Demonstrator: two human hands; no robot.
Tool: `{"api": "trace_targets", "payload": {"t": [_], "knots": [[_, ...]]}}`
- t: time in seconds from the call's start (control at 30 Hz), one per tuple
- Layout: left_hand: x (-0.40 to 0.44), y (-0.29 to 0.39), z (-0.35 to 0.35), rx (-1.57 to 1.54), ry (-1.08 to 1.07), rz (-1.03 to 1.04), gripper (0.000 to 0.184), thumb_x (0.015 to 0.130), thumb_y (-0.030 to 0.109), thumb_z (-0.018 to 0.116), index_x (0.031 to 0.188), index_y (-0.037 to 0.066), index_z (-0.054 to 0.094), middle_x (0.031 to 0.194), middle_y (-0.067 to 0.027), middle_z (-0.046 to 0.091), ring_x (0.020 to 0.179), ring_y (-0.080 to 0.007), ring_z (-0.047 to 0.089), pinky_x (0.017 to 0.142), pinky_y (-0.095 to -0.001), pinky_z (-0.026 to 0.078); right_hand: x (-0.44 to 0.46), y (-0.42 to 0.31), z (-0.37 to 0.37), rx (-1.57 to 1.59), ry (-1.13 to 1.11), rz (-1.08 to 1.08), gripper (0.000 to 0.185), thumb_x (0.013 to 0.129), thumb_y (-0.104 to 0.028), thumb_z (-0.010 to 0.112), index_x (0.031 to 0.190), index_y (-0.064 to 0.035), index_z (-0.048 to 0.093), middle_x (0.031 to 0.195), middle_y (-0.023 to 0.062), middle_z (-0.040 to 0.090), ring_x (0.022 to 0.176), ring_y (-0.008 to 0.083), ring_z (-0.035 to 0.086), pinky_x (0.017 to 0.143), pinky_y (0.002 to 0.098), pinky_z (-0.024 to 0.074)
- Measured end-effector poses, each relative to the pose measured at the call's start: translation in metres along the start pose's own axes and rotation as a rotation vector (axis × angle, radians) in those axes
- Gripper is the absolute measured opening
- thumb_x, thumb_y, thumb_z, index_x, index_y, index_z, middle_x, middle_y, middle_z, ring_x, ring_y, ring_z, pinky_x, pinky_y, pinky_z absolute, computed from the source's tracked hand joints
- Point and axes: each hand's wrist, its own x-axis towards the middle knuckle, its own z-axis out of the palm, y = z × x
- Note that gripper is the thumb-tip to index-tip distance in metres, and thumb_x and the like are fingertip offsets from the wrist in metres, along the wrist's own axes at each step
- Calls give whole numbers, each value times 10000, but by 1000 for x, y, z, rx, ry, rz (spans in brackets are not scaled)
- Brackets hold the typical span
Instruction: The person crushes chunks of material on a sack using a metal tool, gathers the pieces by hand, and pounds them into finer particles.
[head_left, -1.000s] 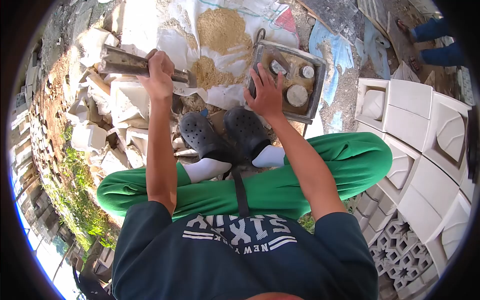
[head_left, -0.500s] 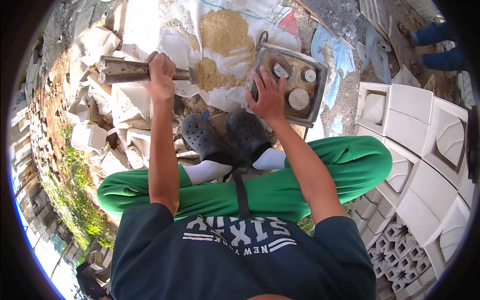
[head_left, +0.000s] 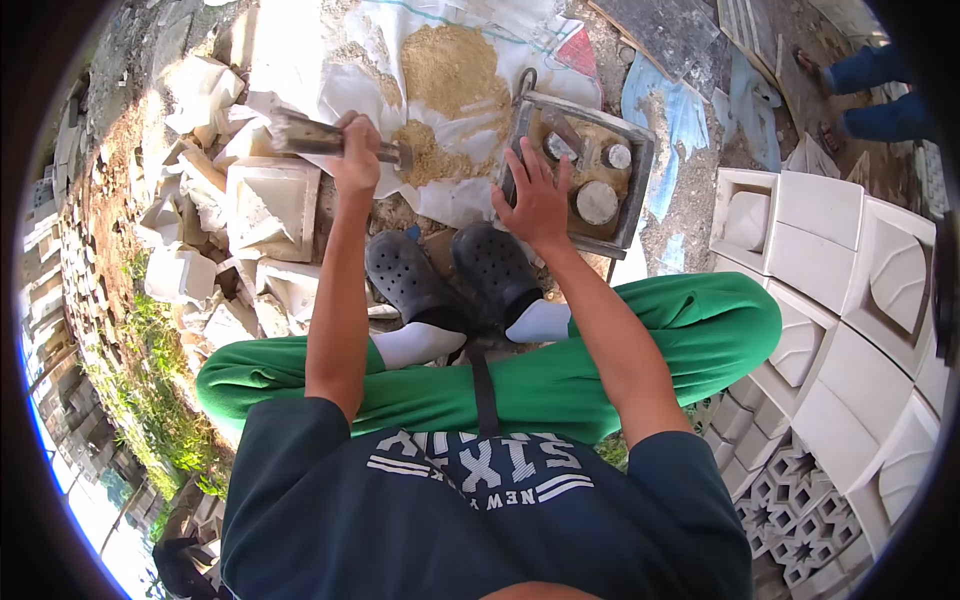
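My left hand (head_left: 358,155) is wrapped round a thick, worn metal bar (head_left: 310,136), held sideways above broken white pieces and the sheet's near edge. Its thicker end points left and looks blurred; the narrower end sticks out to the right of my fist. My right hand (head_left: 538,200) lies with fingers spread on the left side of a dark rectangular mould box (head_left: 640,180). Inside the box, pale brown powder surrounds a round block (head_left: 597,202), a smaller round block (head_left: 616,156) and an angular block (head_left: 560,147).
Brown powder (head_left: 455,70) lies heaped on a white sheet (head_left: 350,60). Broken white blocks (head_left: 270,205) litter the left. Pale moulded blocks (head_left: 815,210) are stacked at right, above a patterned lattice block (head_left: 800,510). Another person's legs (head_left: 870,90) stand top right.
My left hand has shifted right and slightly down with the metal bar, uncovering more of a square white block below. My right hand stays on the mould box.
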Motion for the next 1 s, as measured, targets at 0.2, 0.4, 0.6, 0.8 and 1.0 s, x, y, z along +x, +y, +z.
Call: {"api": "trace_targets", "payload": {"t": [0.2,0.4,0.6,0.8,1.0], "knots": [[5,57,24,147,-79,-1,292,828,133,429,565,110,303,498,15,286,446,-92,267,431,-262,232,1,0,-1,25,-17,18,544,794,-361,551,1267,-102,482,1371,123,418,1188,260,471,1080,569,152],[19,-2,9,37,-113,-18,291,833,125,438,580,106,295,514,19,278,465,-89,277,451,-262,247,2,-1,-2,6,-14,13,545,793,-357,550,1269,-104,476,1374,116,417,1191,255,470,1083,564,148],[16,38,27,0,-57,19,276,805,42,471,571,87,331,508,32,315,438,-63,271,413,-246,201,2,0,-2,25,-40,24,541,794,-360,550,1266,-106,476,1377,124,412,1209,250,454,1081,570,144],[15,26,17,-10,-169,142,272,825,49,456,586,86,333,530,30,334,465,-53,263,424,-245,201,3,-3,-4,-8,-26,17,541,795,-359,550,1265,-101,477,1375,122,412,1213,249,450,1079,572,150],[18,12,9,73,-106,2,283,849,118,397,593,106,279,514,10,280,472,-88,241,449,-263,219,1,-1,-3,-9,-4,7,538,792,-358,553,1258,-98,483,1374,120,412,1203,249,458,1078,568,162]]}}
